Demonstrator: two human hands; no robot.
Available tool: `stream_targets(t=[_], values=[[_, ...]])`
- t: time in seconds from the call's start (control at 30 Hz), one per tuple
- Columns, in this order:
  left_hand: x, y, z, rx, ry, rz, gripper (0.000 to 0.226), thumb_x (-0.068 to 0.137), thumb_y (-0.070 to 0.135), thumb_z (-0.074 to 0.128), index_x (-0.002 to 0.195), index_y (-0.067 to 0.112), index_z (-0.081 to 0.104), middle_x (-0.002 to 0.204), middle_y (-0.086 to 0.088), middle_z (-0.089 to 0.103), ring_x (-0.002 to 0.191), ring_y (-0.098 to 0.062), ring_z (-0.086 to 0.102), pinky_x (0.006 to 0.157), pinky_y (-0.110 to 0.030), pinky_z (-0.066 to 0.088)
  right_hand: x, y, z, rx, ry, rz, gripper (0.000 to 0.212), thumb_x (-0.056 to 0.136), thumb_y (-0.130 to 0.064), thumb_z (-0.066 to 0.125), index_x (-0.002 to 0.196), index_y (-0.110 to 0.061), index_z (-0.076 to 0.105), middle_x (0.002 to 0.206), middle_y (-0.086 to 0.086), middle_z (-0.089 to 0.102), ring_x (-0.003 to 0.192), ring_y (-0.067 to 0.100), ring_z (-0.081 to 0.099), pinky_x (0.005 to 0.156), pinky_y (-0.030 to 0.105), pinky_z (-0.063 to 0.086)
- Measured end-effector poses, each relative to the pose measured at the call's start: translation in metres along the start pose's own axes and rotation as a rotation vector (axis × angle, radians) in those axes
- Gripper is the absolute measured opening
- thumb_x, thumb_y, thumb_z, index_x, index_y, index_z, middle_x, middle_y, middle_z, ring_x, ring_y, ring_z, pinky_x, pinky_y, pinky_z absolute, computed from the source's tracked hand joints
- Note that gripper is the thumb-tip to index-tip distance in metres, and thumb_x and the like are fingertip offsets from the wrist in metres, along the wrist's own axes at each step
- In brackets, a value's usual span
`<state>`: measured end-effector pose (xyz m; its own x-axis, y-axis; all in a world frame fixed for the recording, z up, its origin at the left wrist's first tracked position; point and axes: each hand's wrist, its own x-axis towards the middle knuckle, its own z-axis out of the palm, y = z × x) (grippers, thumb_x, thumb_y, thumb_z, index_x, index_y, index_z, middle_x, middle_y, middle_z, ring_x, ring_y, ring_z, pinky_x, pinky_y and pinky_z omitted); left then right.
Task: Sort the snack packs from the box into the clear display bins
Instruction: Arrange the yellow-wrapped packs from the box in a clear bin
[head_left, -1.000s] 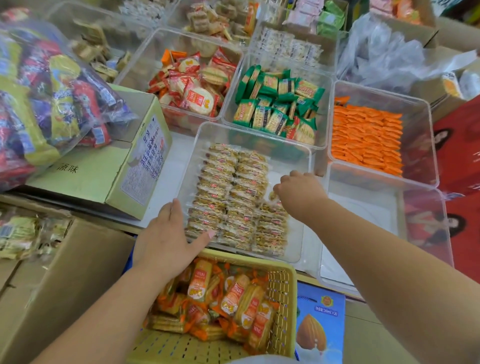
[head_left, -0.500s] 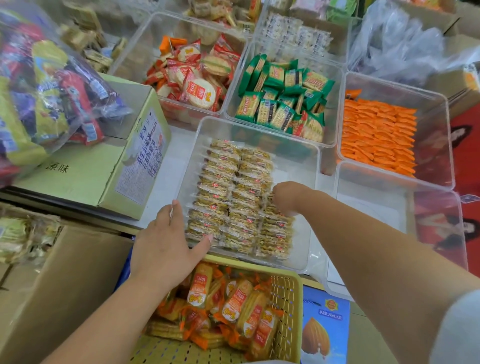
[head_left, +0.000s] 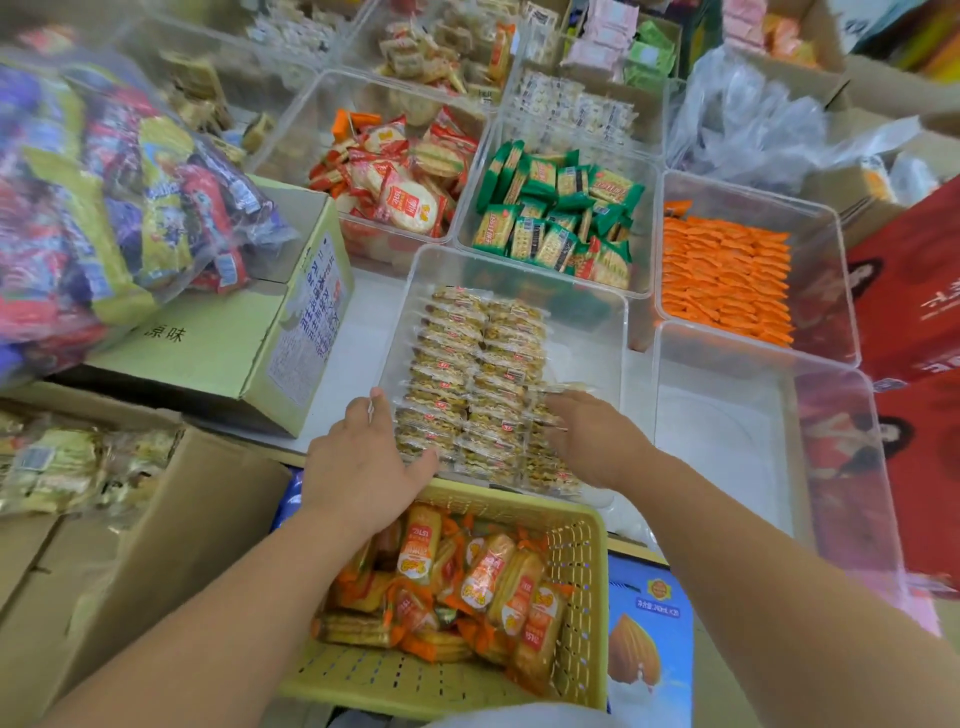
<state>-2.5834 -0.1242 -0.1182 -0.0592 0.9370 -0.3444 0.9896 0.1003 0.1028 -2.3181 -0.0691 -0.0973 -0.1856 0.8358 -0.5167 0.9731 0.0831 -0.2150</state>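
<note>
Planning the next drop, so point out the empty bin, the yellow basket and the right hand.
empty bin (head_left: 722, 447): head view, on its bare floor.
yellow basket (head_left: 582, 623): head view, on its right wall.
right hand (head_left: 597, 439): head view, on the back of the hand.

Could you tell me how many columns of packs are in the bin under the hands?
3: left column, middle column, and a short right column partly under the right hand.
</note>
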Motion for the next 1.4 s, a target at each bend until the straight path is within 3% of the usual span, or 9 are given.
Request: stream_targets(t=[0.17,0.4,0.53,0.67,0.77,0.87,1.0,1.17,1.4], values=[[-0.005,-0.012,-0.013,-0.187,-0.072,0.050,0.103,0.091,0.079,0.042,0.163,0.013,0.012,0.163,-0.011,0.031,0.141,-0.034,0.043,0.107,-0.048,0.046,-0.072,-0.030,0.014,0.121,0.076,-0.042,0.048,0.101,-0.038,0.055,0.147,-0.023,0.050,0.157,0.002,0.041,0.143,0.024,0.039,0.116,0.036,0.033],[-0.083,-0.051,-0.014,-0.178,0.058,0.173,0.081,0.091,0.072,0.048,0.155,0.023,0.037,0.153,-0.006,0.044,0.139,-0.031,0.042,0.111,-0.046,0.041,-0.130,-0.086,0.033,0.125,0.162,-0.247,0.048,0.098,-0.045,0.058,0.144,-0.030,0.054,0.154,-0.005,0.043,0.144,0.018,0.033,0.118,0.036,0.027],[-0.153,-0.096,-0.006,-0.157,0.258,0.189,0.058,0.085,0.058,0.057,0.122,0.015,0.069,0.117,-0.005,0.064,0.109,-0.032,0.060,0.091,-0.045,0.050,-0.136,-0.125,0.045,0.112,0.146,-0.470,0.046,0.098,-0.045,0.059,0.141,-0.028,0.058,0.149,-0.003,0.049,0.140,0.017,0.037,0.114,0.030,0.027],[-0.229,-0.146,0.006,-0.119,0.408,0.020,0.048,0.082,0.053,0.058,0.105,0.013,0.072,0.103,-0.007,0.065,0.092,-0.034,0.061,0.077,-0.042,0.050,-0.139,-0.168,0.065,0.152,0.104,-0.644,0.044,0.095,-0.041,0.064,0.136,-0.025,0.063,0.147,-0.002,0.052,0.137,0.019,0.041,0.114,0.029,0.029],[-0.273,-0.177,0.008,-0.014,0.349,-0.131,0.049,0.087,0.058,0.048,0.096,0.014,0.067,0.093,-0.005,0.060,0.084,-0.033,0.061,0.069,-0.043,0.051,-0.140,-0.207,0.082,0.188,0.055,-0.737,0.043,0.096,-0.039,0.064,0.137,-0.026,0.061,0.150,-0.003,0.048,0.139,0.017,0.036,0.114,0.024,0.025],[-0.307,-0.206,0.010,0.001,0.265,-0.255,0.060,0.091,0.067,0.035,0.104,0.018,0.066,0.095,-0.001,0.059,0.088,-0.028,0.060,0.073,-0.040,0.046,-0.148,-0.253,0.096,0.157,0.036,-0.838,0.044,0.096,-0.043,0.064,0.137,-0.026,0.061,0.149,-0.002,0.048,0.139,0.019,0.035,0.111,0.020,0.021],[-0.334,-0.243,0.016,-0.124,0.264,-0.308,0.080,0.092,0.076,0.022,0.114,0.016,0.071,0.097,0.000,0.063,0.094,-0.026,0.060,0.083,-0.039,0.046,-0.154,-0.310,0.107,0.063,0.048,-0.941,0.043,0.095,-0.048,0.061,0.133,-0.028,0.062,0.144,-0.004,0.052,0.135,0.020,0.039,0.115,0.034,0.030],[-0.315,-0.283,0.011,-0.115,0.435,-0.197,0.054,0.090,0.063,0.047,0.084,0.017,0.075,0.071,0.005,0.066,0.070,-0.024,0.066,0.070,-0.041,0.051,-0.134,-0.362,0.124,-0.123,0.133,-0.814,0.042,0.095,-0.059,0.051,0.130,-0.039,0.060,0.139,-0.018,0.053,0.136,0.015,0.035,0.099,0.040,0.027],[-0.219,-0.398,-0.029,-0.214,0.079,-0.160,0.074,0.083,0.068,0.068,0.145,0.034,0.042,0.131,0.005,0.052,0.119,-0.018,0.053,0.094,-0.036,0.049,-0.117,-0.403,0.131,-0.273,0.173,-0.404,0.056,0.090,-0.071,0.037,0.129,-0.038,0.059,0.130,-0.017,0.059,0.128,0.018,0.041,0.094,0.042,0.032]])
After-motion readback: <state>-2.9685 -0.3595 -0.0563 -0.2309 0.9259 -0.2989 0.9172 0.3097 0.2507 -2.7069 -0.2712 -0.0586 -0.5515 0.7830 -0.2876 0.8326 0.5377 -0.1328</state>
